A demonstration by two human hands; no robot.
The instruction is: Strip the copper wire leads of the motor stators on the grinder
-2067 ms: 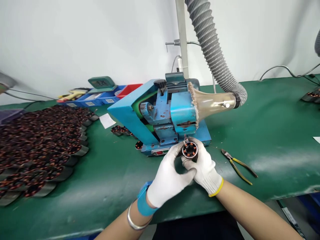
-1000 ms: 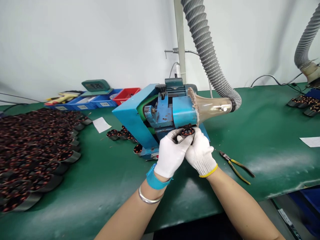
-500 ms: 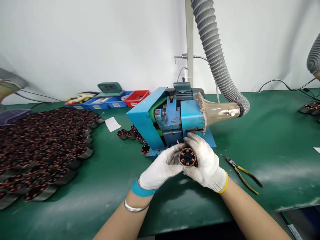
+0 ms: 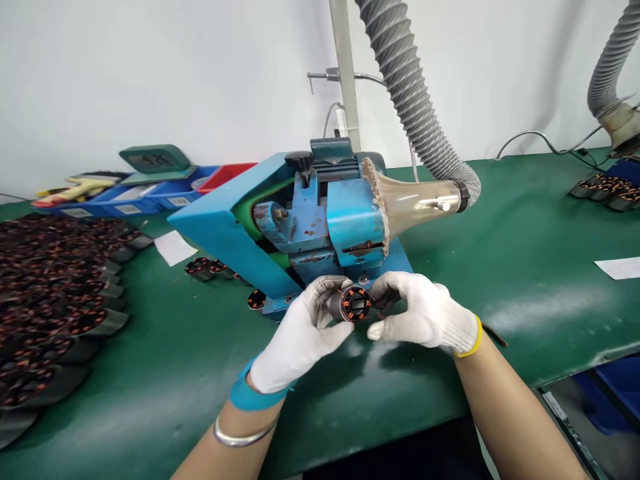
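Note:
In the middle of the head view, my left hand [image 4: 307,323], in a white glove, is closed round a motor stator [image 4: 337,307]. The stator is a short grey cylinder with copper windings, its open end turned toward me and to the right. Thin dark wire leads [image 4: 381,308] stick out on its right side. My right hand [image 4: 417,310], also gloved, is beside these leads, thumb and fingers apart; whether a fingertip touches a wire I cannot tell. Just beyond both hands stands a blue belt-driven machine [image 4: 310,220]. Pliers [image 4: 495,333] lie mostly hidden behind my right wrist.
Many stators [image 4: 60,287] crowd the bench's left side; a few more [image 4: 200,268] are beside the machine. A clear funnel [image 4: 417,200] joins a grey hose [image 4: 410,93]. Blue bins [image 4: 170,193], a red bin [image 4: 225,175] and a digital clock [image 4: 155,159] line the wall.
My right hand has come off the stator and moved right, opening its fingers. The left hand keeps the stator, now turned slightly. The camera view has shifted, and my right arm covers most of the pliers.

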